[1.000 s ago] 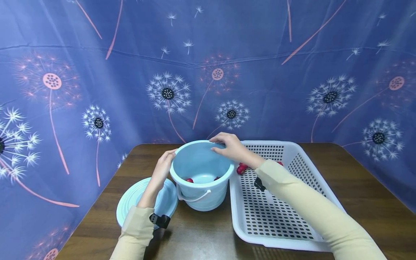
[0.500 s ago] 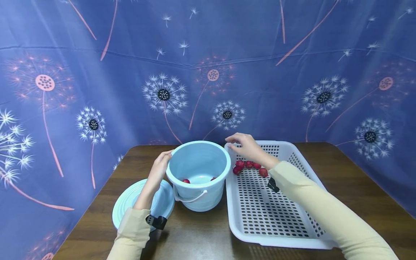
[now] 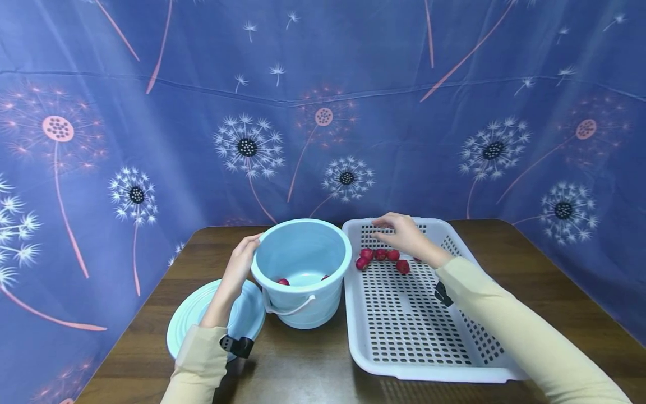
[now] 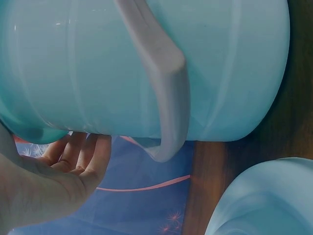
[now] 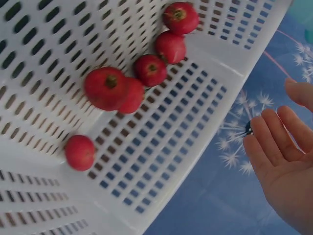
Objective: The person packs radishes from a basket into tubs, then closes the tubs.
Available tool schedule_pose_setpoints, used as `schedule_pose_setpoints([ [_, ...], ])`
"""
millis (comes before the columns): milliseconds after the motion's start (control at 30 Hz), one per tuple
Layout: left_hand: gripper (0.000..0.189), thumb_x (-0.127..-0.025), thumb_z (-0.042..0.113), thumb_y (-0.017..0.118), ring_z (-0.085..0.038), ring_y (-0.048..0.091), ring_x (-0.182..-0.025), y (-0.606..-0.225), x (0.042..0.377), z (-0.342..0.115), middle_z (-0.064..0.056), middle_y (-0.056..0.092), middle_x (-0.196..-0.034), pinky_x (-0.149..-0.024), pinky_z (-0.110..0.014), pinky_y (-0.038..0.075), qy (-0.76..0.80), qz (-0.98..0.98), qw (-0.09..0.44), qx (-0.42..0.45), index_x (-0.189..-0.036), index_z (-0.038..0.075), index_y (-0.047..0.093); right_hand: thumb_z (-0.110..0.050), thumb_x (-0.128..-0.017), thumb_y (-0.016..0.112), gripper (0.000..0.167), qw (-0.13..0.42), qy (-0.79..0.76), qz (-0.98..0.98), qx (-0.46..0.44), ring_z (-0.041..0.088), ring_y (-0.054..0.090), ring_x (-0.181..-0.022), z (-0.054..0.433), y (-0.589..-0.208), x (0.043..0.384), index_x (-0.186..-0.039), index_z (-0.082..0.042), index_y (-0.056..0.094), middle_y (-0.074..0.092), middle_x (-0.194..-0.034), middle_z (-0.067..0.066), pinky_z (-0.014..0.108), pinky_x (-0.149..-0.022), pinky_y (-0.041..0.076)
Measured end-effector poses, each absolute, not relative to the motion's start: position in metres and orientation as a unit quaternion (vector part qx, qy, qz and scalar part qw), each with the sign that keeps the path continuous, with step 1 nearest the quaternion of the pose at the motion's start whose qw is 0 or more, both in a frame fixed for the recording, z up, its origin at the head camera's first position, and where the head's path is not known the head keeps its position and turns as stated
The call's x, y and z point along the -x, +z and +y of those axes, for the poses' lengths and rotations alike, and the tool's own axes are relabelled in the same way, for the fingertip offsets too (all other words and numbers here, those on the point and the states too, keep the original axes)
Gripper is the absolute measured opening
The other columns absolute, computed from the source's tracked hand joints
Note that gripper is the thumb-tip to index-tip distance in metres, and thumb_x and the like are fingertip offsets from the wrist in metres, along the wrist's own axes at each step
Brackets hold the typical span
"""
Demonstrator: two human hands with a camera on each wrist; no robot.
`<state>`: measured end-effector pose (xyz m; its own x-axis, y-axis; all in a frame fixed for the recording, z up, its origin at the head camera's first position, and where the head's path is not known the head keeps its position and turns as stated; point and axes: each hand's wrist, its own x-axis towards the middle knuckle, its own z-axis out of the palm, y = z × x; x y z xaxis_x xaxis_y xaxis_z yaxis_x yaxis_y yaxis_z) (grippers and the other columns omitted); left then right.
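Note:
My left hand holds the light blue bucket at its left rim. In the left wrist view its fingers touch the bucket's outer wall below the rim; the thumb is mostly hidden. Small red apple-like fruits lie on the bucket's bottom, partly hidden by the front rim. Over the far part of the white perforated basket hovers my right hand, fingers loosely bent around nothing. Several more red fruits sit in the basket beneath it, near its far left corner.
A round light blue lid lies left of the bucket, partly under my left forearm. The bucket's pale handle hangs down at the front. Basket and bucket stand side by side on the brown wooden table. A blue dandelion-patterned cloth hangs behind.
My right hand has moved right, from the bucket's far right rim to above the basket, uncovering the fruits there. My left hand stays at the bucket's rim. The whole view has shifted slightly.

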<state>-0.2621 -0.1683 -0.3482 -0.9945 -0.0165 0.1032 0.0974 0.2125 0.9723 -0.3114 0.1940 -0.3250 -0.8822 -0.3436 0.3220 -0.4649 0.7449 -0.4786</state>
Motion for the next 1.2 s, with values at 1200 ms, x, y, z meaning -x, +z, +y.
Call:
schedule_pose_setpoints([
  [1200,0.043,-0.101,0.026,0.033,-0.028,0.037,-0.133,-0.348,0.264,-0.169,-0.014,0.043,-0.142,-0.111,-0.045,0.025,-0.626,-0.778,0.042,0.031,-0.136,0.003,0.043,-0.018,-0.085,0.067,0.039,0.041,0.217,-0.967,-0.126,0.035,0.061,-0.099,0.244,-0.366,0.316,-0.115,0.006,0.061,0.064,-0.111,0.023,0.047,-0.084,0.05],
])
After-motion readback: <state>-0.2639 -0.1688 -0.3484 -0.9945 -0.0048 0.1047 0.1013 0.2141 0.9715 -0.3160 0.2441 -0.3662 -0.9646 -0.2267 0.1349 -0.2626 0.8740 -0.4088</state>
